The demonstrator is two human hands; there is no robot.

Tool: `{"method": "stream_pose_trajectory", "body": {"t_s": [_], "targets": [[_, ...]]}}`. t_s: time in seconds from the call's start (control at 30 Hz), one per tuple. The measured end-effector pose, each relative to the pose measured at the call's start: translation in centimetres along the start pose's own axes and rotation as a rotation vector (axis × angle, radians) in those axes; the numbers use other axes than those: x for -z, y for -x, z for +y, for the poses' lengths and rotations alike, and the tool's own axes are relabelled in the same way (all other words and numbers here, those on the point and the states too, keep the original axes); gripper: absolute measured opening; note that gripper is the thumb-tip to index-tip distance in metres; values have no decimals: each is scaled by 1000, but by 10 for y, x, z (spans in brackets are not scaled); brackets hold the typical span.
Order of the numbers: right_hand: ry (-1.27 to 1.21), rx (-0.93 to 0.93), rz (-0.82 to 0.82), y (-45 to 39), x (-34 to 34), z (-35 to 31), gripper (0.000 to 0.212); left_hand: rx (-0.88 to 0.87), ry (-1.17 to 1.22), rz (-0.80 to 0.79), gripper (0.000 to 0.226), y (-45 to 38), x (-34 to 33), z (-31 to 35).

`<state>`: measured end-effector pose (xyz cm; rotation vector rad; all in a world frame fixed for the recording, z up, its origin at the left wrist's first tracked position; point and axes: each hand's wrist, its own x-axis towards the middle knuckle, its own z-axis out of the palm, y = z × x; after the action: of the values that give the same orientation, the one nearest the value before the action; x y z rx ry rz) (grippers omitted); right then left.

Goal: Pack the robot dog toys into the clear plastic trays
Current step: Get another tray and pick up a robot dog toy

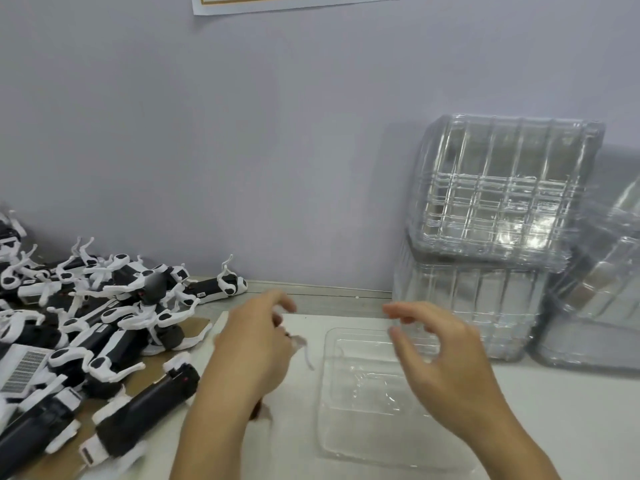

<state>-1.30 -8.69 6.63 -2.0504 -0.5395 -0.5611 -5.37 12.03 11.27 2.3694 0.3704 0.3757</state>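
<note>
Packing station in a small factory or assembly workshop. Shown by a heap of identical black-and-white robot dog toys (104,317) piled on the left of a pale counter (571,410), tall stacks of nested clear plastic trays (495,209) on the right against a plain lilac-grey wall (242,133), one single clear tray (374,403) laid flat in front, and the lower edge of a printed notice (294,1) stuck up high.

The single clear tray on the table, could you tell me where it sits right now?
In the head view, the clear tray lies flat on the white table, right of centre, under the right hand.
</note>
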Motion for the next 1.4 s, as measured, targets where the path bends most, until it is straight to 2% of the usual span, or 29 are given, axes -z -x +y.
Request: {"method": "stream_pose_trajectory", "body": {"t_s": [0.03,0.13,0.2,0.3,0.4,0.47,0.5,0.6,0.63,0.67,0.73,0.8,0.83,0.9,1.03,1.13,1.2,1.3,1.4], "targets": [[-60,-31,-77,1,-3,-6,30,-87,44,-17,32,3,0,10],[-281,-101,-314,3,-10,-22,58,-327,94,-71,51,14,-4,37],[-465,-76,-378,1,-9,-29,62,-453,91,-42,56,20,-9,50],[-605,-72,-304,-1,-9,-31,50,-593,144,40,55,25,-19,64],[-567,-108,-138,-2,-10,-24,29,-682,182,-28,45,31,-32,71],[-585,-164,-74,-3,-9,-15,28,-673,274,-100,36,32,-33,73],[-634,-212,-40,-4,-6,-9,27,-662,334,-74,37,30,-33,72],[-876,-367,39,-7,3,6,25,-547,381,215,29,16,-27,59],[-948,-412,57,-8,6,10,25,-472,400,246,27,10,-25,52],[-1021,-451,69,-8,8,13,27,-388,442,207,29,6,-25,45],[-1180,-493,47,-8,8,14,36,-243,593,-9,39,3,-29,35],[-1295,-512,2,-7,4,10,40,-183,824,-232,37,3,-40,30],[-1314,-531,-13,-6,1,8,42,-165,926,-288,35,3,-47,29],[-1245,-569,-60,-5,-1,6,44,-147,1043,-274,33,1,-56,26],[-915,-488,-143,-8,17,10,37,-111,1101,-100,38,-6,-62,17],[-831,-364,-46,-10,40,12,61,-174,966,-19,24,-7,-61,15],[-533,-194,-50,-10,50,8,59,-242,911,-38,27,-5,-60,17],[-97,8,-144,-13,46,-1,49,-295,860,-116,33,-2,-62,26],[-4,69,-210,-14,40,-6,51,-340,817,-158,35,2,-65,33]]}}
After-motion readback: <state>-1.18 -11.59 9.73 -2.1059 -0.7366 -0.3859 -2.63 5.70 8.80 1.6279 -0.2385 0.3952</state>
